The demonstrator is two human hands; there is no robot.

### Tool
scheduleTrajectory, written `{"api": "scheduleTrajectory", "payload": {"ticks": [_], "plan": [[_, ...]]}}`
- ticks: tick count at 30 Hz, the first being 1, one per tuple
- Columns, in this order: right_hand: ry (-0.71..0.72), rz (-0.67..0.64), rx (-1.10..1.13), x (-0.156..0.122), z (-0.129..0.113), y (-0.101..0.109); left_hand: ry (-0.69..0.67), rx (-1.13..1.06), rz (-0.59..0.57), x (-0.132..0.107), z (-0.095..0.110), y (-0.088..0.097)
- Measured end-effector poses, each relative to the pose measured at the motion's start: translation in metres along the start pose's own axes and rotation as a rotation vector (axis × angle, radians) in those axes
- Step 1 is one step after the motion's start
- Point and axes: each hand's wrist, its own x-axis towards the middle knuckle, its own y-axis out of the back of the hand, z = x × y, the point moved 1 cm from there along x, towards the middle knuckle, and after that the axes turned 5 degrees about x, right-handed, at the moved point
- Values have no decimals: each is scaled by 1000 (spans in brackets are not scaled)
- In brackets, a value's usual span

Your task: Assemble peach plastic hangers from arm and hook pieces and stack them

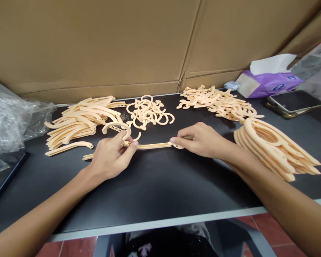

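My left hand (111, 151) is closed in a pinch on a cream plastic hanger arm (153, 146), at its left end. A curved hanger hook (127, 131) rises by the fingertips of that hand; whether it is joined to the arm is hidden. Gripped at its right end by my right hand (200, 139), thumb and fingers closed, the arm lies level between both hands just above the black tabletop. Beyond my left hand are a heap of curved hanger arms (82, 121) and a loose pile of hooks (148, 112). Another strip (88, 156) pokes out left of my left wrist.
Small wavy cream parts (216, 101) lie at the back right, with stacked looped pieces (273, 146) by my right forearm. A purple tissue pack (273, 84) and a phone (296, 101) sit far right. Clear plastic bags (13, 121) crowd the left; cardboard (96, 46) stands behind.
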Motion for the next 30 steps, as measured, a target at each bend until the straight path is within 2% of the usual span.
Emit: {"api": "scheduleTrajectory", "payload": {"ticks": [18,24,30], "plan": [[68,56,-197,-2,-3,0,42,44,-84,0,-2,2],[105,-2,-83,1,2,0,58,27,-110,1,-2,2],[154,21,-24,1,9,-3,88,19,-128,3,-1,2]]}}
